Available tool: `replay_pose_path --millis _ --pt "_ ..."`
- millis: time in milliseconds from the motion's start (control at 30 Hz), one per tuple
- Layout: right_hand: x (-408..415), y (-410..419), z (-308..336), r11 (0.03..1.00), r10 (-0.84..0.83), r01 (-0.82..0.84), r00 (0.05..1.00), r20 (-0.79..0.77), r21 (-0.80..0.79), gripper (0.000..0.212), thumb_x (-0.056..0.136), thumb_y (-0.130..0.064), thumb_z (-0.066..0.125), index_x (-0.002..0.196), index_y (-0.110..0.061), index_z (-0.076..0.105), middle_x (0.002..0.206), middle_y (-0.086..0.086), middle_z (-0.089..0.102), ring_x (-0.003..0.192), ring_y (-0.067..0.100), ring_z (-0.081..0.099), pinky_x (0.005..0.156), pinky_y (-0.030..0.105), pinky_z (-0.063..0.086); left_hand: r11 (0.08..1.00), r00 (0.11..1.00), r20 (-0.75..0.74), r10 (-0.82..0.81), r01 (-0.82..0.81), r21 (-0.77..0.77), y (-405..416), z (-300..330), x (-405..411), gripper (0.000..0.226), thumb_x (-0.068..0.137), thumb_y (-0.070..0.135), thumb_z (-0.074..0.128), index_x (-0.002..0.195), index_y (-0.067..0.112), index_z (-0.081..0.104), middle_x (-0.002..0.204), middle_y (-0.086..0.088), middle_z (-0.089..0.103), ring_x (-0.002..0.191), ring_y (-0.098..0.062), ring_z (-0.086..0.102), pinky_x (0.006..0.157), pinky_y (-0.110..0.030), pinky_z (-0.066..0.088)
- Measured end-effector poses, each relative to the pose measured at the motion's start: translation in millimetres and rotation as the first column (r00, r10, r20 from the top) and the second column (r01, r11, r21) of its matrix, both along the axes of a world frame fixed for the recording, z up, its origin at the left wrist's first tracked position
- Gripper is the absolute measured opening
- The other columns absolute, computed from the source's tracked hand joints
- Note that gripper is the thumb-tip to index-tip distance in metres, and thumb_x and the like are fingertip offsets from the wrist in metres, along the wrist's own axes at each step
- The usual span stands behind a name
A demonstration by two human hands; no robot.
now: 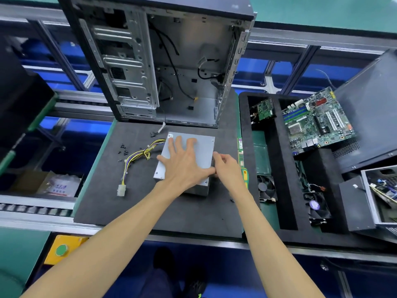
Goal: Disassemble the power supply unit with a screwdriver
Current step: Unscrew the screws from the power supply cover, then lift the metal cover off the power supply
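Observation:
The grey metal power supply unit (204, 147) lies flat on the black mat (193, 211) in front of the open computer case. Its yellow and black cable bundle (137, 158) trails to the left and ends in a white connector. My left hand (182, 162) presses flat on the unit's top with its fingers spread. My right hand (227, 168) is at the unit's right edge, with its fingers curled against the side wall and its thumb on the top rim. A green and yellow screwdriver handle (245, 178) shows just right of that hand, partly hidden by the wrist.
An emptied computer case (171, 61) stands upright behind the unit. Several small black screws (123, 148) lie on the mat at the left. A memory stick (240, 147) lies along the mat's right edge. The black tray on the right holds a motherboard (315, 121) and fans (316, 206).

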State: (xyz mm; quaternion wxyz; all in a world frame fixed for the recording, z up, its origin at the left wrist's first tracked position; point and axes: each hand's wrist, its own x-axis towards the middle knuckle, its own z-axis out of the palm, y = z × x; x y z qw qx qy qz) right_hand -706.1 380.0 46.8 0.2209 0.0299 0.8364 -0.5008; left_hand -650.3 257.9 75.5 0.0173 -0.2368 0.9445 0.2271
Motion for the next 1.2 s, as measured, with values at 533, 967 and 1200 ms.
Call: replay_pose_path --millis 533,967,1200 --pt "4 -28 29 0.992 -0.090 0.075 0.984 -0.154 -0.105 0.058 0.087 -0.069 0.063 0.121 -0.027 0.043 0.123 0.009 0.059 0.107 0.024 0.060 0.091 0.040 0.048 0.802 0.968 -0.114 0.224 -0.117 0.585 -20 29 25 0.085 0.052 0.074 0.061 0.128 0.044 0.038 0.142 0.006 0.031 0.136 -0.016 0.036 0.112 -0.052 0.033" --pt "7 -37 40 0.981 0.010 0.000 0.999 0.050 -0.193 0.066 0.067 -0.082 0.066 0.104 -0.028 0.063 0.096 -0.012 0.069 0.088 0.008 0.065 0.070 0.028 0.046 0.703 0.974 0.146 0.174 -0.227 0.674 -59 56 2 0.042 0.069 0.052 0.071 0.097 0.024 0.056 0.095 0.007 0.054 0.085 -0.007 0.052 0.072 -0.034 0.047" --pt "14 -63 47 0.987 0.113 -0.112 0.993 0.010 -0.112 0.072 0.076 -0.080 0.062 0.126 -0.032 0.045 0.104 -0.020 0.057 0.092 -0.003 0.055 0.063 0.024 0.042 0.578 0.954 0.268 0.136 -0.296 0.761 -87 61 2 0.020 0.081 0.028 0.065 0.076 0.014 0.052 0.081 -0.010 0.042 0.084 -0.026 0.044 0.067 -0.048 0.057"
